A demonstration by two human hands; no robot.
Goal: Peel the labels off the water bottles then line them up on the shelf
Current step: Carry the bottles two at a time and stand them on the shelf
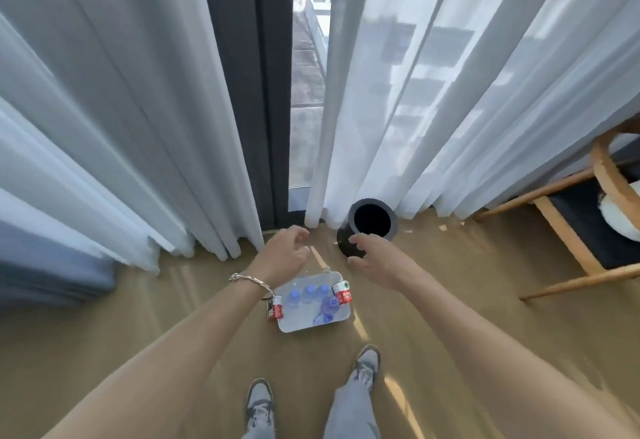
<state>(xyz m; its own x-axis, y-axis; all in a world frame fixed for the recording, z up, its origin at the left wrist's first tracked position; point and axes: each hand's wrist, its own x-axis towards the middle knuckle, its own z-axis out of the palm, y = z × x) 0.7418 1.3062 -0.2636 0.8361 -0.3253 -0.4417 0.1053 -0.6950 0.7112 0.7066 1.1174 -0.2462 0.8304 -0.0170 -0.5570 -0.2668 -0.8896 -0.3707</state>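
My left hand and right hand hover mid-frame, fingers loosely curled and holding nothing, above the water bottles in the white tray at lower centre. Red labels show at its sides, so I judge peeling unfinished; next I must reach down and grip one bottle.

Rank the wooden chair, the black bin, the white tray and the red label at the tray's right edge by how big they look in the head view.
1. wooden chair, though the frame cuts it off.
2. white tray and black bin: about alike, so unranked.
3. red label, clearly smallest.
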